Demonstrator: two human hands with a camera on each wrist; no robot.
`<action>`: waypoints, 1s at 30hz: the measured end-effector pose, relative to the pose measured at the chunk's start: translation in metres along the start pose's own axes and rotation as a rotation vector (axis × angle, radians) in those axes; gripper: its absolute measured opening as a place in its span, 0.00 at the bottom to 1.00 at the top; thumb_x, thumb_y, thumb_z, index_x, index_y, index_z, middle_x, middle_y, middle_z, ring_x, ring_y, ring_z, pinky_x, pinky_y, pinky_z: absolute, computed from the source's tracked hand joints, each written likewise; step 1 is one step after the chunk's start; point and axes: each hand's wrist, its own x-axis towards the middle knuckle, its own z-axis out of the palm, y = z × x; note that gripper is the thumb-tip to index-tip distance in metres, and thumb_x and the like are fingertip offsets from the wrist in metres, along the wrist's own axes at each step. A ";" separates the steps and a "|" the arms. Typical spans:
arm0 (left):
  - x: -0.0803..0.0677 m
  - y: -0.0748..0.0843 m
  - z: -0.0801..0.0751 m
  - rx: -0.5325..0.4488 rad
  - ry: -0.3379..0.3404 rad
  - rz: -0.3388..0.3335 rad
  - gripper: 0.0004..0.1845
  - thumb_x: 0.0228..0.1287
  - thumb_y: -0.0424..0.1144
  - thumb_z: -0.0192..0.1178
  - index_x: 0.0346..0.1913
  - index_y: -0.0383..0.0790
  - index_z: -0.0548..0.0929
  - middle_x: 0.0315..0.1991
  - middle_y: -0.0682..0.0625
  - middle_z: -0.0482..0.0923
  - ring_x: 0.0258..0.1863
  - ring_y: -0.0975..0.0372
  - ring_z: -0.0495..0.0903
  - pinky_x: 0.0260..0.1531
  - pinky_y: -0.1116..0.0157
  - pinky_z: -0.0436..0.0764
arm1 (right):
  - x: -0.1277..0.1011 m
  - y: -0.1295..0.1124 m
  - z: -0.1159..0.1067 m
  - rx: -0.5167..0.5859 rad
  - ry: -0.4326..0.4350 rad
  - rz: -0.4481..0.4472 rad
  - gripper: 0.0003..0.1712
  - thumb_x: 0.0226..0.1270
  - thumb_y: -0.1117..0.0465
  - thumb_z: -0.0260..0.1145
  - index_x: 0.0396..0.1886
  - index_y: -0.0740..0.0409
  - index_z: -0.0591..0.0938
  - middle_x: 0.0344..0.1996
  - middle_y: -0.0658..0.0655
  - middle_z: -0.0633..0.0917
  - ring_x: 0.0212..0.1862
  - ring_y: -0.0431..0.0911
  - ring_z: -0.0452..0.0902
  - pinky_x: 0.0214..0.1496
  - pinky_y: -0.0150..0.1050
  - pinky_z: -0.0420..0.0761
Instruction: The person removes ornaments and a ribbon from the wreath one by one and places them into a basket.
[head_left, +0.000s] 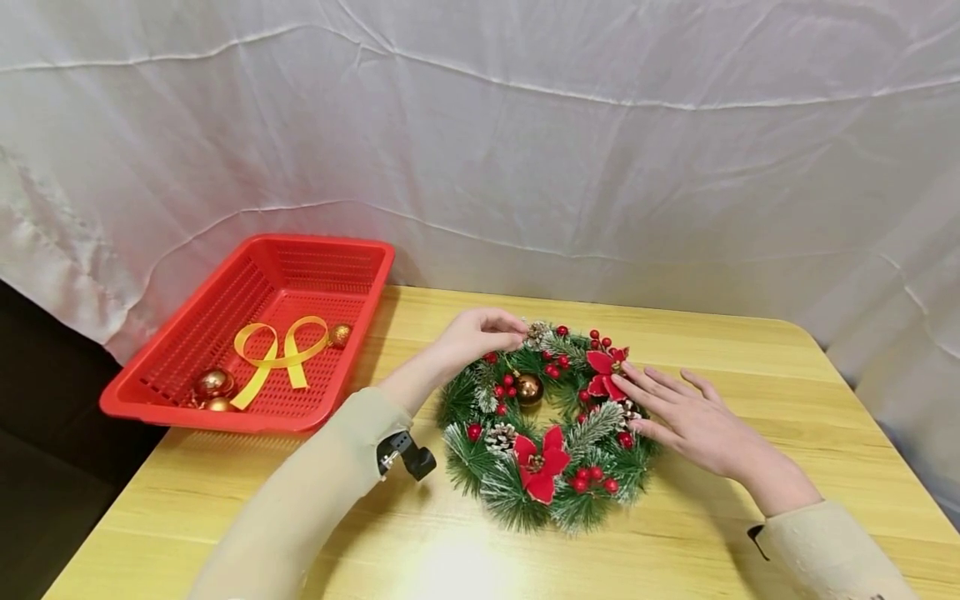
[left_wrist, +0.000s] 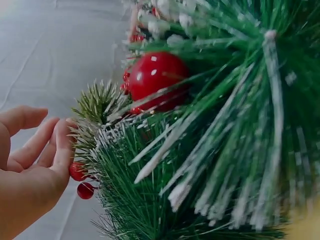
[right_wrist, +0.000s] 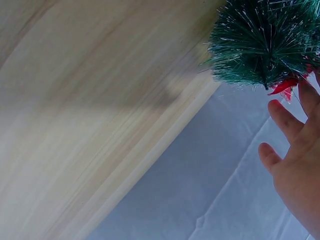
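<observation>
Right now the left hand (head_left: pixel 474 333) is reaching over the top of the wreath (head_left: pixel 547 425), its fingers drawn together and pinching at a small frosted pine cone (head_left: pixel 536 332) on the upper rim. Seen from the left wrist, the fingers (left_wrist: pixel 59 150) are lying lightly curled against the needle tips beside a cluster of red berries (left_wrist: pixel 80 179); how firm the pinch is I cannot tell. The right hand (head_left: pixel 686 417) is lying with its fingers straight and slightly spread, fingertips pressing on the wreath's right side just by a red fabric flower (head_left: pixel 604 372). It is holding nothing.

The wreath itself is lying flat on the yellow wooden worktop (head_left: pixel 787 383), roughly in the middle, between the two hands. It is carrying green frosted needles, a second red flower (head_left: pixel 542 463) at the near edge, scattered red berries, another pine cone (head_left: pixel 501 435) and a gold bauble (head_left: pixel 528 388) hanging in its inner ring.

Well apart to the left, a red plastic basket (head_left: pixel 322 258) is sitting at the worktop's far left corner, partly overhanging the edge. Inside it are lying a looped yellow ribbon (head_left: pixel 276 357), a small gold glitter ball (head_left: pixel 340 335) beside the ribbon, and two larger gold balls (head_left: pixel 213 384) near the front corner. A white cloth (head_left: pixel 525 150) is hanging behind everything.
</observation>
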 end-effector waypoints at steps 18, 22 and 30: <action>0.015 -0.019 0.012 0.337 -0.190 0.056 0.18 0.54 0.27 0.68 0.50 0.33 0.80 0.47 0.43 0.81 0.45 0.58 0.80 0.46 0.71 0.78 | 0.000 0.000 -0.001 0.002 0.009 -0.004 0.35 0.73 0.42 0.51 0.76 0.39 0.53 0.75 0.48 0.52 0.72 0.54 0.52 0.71 0.57 0.36; 0.015 -0.020 0.017 0.508 -0.214 0.069 0.19 0.53 0.31 0.70 0.49 0.36 0.82 0.47 0.48 0.81 0.47 0.59 0.79 0.49 0.71 0.76 | -0.001 0.000 -0.001 0.004 0.010 -0.004 0.35 0.73 0.42 0.51 0.76 0.39 0.53 0.75 0.48 0.52 0.72 0.54 0.51 0.71 0.56 0.36; 0.015 -0.023 0.026 0.749 -0.248 0.088 0.20 0.50 0.34 0.73 0.48 0.43 0.83 0.44 0.52 0.79 0.45 0.61 0.77 0.48 0.68 0.75 | -0.001 -0.001 0.000 0.009 0.006 0.004 0.35 0.73 0.42 0.51 0.76 0.39 0.53 0.75 0.48 0.52 0.72 0.53 0.51 0.71 0.57 0.36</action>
